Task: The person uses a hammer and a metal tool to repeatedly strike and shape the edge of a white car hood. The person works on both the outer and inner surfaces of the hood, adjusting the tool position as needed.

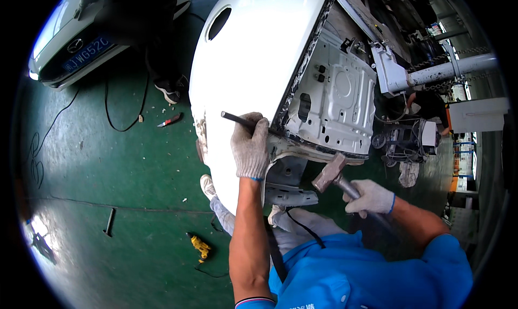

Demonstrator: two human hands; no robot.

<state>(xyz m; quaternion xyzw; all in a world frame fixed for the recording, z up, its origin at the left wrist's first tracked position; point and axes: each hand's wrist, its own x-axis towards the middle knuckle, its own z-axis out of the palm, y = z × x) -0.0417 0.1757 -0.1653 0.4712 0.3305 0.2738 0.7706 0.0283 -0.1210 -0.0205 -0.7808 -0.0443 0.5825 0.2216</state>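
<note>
My left hand [251, 147], in a knitted white work glove, is closed round a dark metal rod [235, 118]. One end of the rod sticks out to the left over the white car body panel [253, 44]; its other end runs toward the panel's torn edge and I cannot make out the tip. Lower right, my gloved right hand [370, 197] grips the handle of a hammer [330, 174]. The blocky hammer head is raised beside the bent lower edge of the opened body, apart from the rod. Inside the body shows a bare pressed metal panel [340, 87] with holes.
On the green floor lie a yellow power drill [200, 248], another hammer [109, 222], a red-handled knife [170, 120] and loose cables. A person [156, 50] stands by a white car [81, 50]. At right are a steel frame arm [448, 74], chains and a wheeled machine [404, 141].
</note>
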